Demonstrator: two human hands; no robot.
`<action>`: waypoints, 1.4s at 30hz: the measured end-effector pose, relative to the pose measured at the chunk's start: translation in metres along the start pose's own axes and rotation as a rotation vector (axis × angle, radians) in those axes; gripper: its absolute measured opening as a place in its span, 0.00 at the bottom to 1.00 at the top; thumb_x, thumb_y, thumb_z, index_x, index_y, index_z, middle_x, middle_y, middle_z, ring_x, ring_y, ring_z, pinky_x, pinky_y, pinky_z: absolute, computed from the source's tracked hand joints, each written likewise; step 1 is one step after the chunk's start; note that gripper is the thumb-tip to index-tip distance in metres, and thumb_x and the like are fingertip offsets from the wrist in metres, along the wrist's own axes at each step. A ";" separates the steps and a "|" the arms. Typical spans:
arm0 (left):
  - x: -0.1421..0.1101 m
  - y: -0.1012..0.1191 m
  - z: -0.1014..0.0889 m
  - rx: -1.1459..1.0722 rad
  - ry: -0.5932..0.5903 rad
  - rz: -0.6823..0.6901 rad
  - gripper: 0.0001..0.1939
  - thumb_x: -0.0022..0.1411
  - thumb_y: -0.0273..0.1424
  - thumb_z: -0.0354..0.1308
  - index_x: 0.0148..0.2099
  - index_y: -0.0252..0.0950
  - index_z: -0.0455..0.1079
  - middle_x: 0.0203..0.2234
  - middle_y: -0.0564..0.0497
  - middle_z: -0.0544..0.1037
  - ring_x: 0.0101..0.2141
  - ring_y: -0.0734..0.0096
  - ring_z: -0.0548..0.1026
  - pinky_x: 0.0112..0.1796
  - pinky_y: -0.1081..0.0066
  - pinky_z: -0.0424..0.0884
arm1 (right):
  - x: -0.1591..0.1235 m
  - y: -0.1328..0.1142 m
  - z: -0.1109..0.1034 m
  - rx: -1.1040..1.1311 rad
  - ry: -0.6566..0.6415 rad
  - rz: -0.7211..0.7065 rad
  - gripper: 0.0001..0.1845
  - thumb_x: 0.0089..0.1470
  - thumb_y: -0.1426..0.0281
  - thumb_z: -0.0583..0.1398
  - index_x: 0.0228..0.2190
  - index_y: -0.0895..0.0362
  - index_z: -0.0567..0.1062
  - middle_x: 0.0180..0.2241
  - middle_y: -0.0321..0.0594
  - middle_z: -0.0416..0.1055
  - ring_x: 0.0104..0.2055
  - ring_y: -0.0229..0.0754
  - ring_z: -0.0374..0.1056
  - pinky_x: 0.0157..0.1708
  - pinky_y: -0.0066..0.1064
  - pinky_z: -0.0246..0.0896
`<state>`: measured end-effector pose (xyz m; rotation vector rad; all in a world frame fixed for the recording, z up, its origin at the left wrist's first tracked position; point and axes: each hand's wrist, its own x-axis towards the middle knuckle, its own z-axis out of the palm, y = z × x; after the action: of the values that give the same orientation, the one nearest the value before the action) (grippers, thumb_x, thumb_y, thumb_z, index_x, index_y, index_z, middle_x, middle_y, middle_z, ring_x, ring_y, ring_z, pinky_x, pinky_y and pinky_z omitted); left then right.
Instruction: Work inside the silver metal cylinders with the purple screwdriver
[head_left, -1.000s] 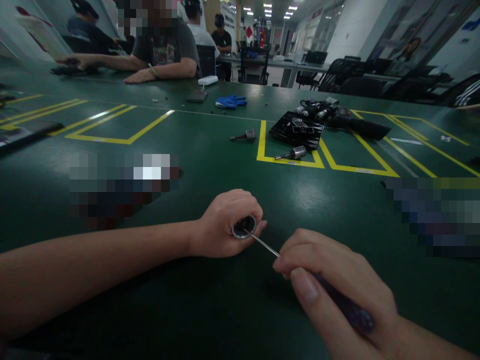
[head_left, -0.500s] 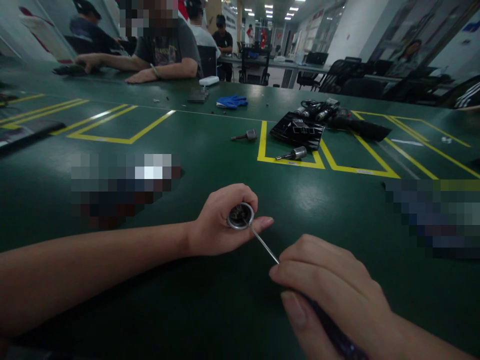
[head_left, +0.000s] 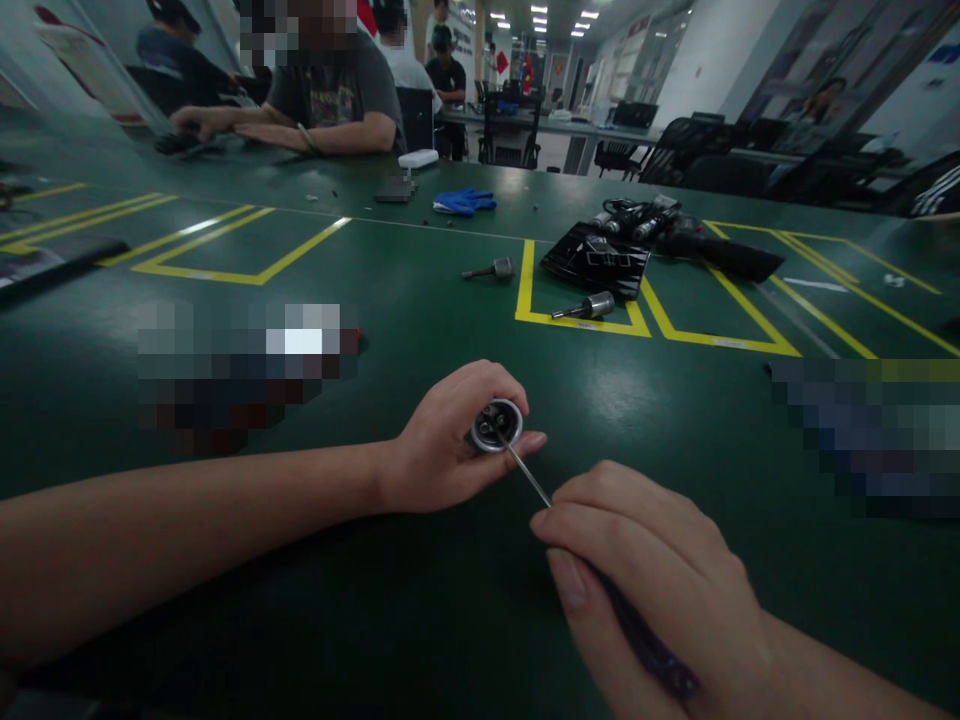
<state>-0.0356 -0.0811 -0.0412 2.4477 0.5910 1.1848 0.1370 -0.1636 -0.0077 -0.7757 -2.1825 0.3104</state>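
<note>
My left hand [head_left: 454, 440] is wrapped round a cylindrical metal connector [head_left: 496, 424], its open end facing me. Inside the silvery rim, several small round contacts show in a dark interior. In my right hand [head_left: 660, 570] is a screwdriver [head_left: 534, 480], gripped by its dark handle. The thin shaft slants up to the left, and its tip reaches into the connector's opening. Which contact the tip touches, if any, I cannot tell. The rest of the connector's body is hidden by my left fingers.
Two similar metal connectors, one [head_left: 491, 269] left of the yellow tape and one [head_left: 585, 306] on it, lie ahead near a black bag [head_left: 596, 262] and cables [head_left: 637, 218]. A blue glove [head_left: 465, 202] lies further back. Blurred-out objects flank my hands. A person [head_left: 337, 100] sits opposite.
My left hand and the connector have shifted slightly right and up, and the contacts inside show more clearly. My right hand has moved a little left and up with the screwdriver.
</note>
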 end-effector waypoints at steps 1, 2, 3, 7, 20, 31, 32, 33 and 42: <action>0.000 0.000 0.000 -0.003 0.003 -0.003 0.07 0.57 0.26 0.59 0.35 0.33 0.62 0.27 0.51 0.68 0.28 0.73 0.67 0.30 0.71 0.66 | 0.000 0.000 0.000 0.000 -0.007 -0.008 0.08 0.48 0.80 0.53 0.26 0.61 0.72 0.22 0.46 0.72 0.24 0.43 0.68 0.21 0.34 0.65; 0.000 0.000 0.000 -0.006 0.007 -0.010 0.07 0.57 0.26 0.58 0.35 0.33 0.62 0.26 0.51 0.68 0.28 0.74 0.67 0.29 0.72 0.66 | 0.000 0.000 0.001 -0.002 -0.011 -0.012 0.08 0.48 0.80 0.53 0.26 0.61 0.72 0.22 0.46 0.72 0.25 0.43 0.68 0.22 0.34 0.65; -0.001 0.000 0.000 -0.010 0.011 -0.019 0.07 0.57 0.26 0.58 0.35 0.33 0.62 0.26 0.52 0.68 0.28 0.74 0.67 0.29 0.72 0.66 | 0.000 0.001 0.001 -0.004 -0.015 -0.016 0.08 0.48 0.80 0.53 0.26 0.62 0.72 0.23 0.47 0.72 0.25 0.43 0.68 0.22 0.34 0.65; -0.002 0.000 0.000 -0.011 0.020 -0.038 0.07 0.57 0.27 0.58 0.35 0.33 0.61 0.26 0.52 0.67 0.27 0.75 0.66 0.29 0.73 0.65 | -0.003 0.001 0.005 -0.015 0.017 -0.051 0.08 0.49 0.81 0.53 0.27 0.63 0.72 0.24 0.47 0.72 0.26 0.42 0.68 0.22 0.33 0.65; -0.001 -0.001 0.001 -0.002 0.031 -0.045 0.07 0.57 0.27 0.58 0.35 0.33 0.61 0.26 0.52 0.67 0.27 0.74 0.66 0.29 0.72 0.66 | -0.003 0.002 0.007 -0.038 0.029 -0.091 0.07 0.49 0.82 0.54 0.25 0.64 0.72 0.25 0.49 0.73 0.27 0.43 0.68 0.22 0.34 0.65; 0.000 0.000 0.002 0.031 0.019 -0.015 0.07 0.57 0.27 0.58 0.34 0.33 0.61 0.26 0.52 0.67 0.27 0.75 0.66 0.28 0.73 0.65 | -0.002 0.003 0.004 -0.062 0.035 -0.084 0.09 0.49 0.82 0.54 0.22 0.64 0.72 0.22 0.49 0.72 0.24 0.43 0.68 0.20 0.34 0.65; 0.000 0.000 0.001 0.032 0.018 -0.014 0.06 0.57 0.27 0.58 0.34 0.33 0.61 0.26 0.52 0.67 0.27 0.75 0.66 0.28 0.73 0.65 | -0.002 0.003 0.004 -0.061 0.036 -0.092 0.09 0.49 0.82 0.54 0.22 0.64 0.71 0.22 0.49 0.72 0.24 0.43 0.68 0.20 0.34 0.65; 0.000 0.000 0.001 0.033 0.018 -0.015 0.06 0.57 0.27 0.58 0.34 0.33 0.61 0.26 0.52 0.67 0.27 0.75 0.66 0.28 0.73 0.65 | -0.003 0.002 0.004 -0.062 0.039 -0.091 0.09 0.49 0.82 0.53 0.23 0.63 0.71 0.22 0.48 0.72 0.25 0.43 0.68 0.21 0.34 0.65; 0.000 -0.001 0.001 0.027 0.018 -0.018 0.07 0.57 0.26 0.58 0.34 0.32 0.61 0.26 0.51 0.67 0.27 0.74 0.66 0.28 0.73 0.65 | -0.004 0.001 0.003 -0.093 0.063 -0.084 0.08 0.49 0.81 0.54 0.25 0.63 0.72 0.23 0.46 0.72 0.26 0.42 0.69 0.22 0.33 0.67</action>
<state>-0.0350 -0.0809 -0.0425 2.4513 0.6367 1.2010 0.1372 -0.1654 -0.0124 -0.7326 -2.1752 0.1404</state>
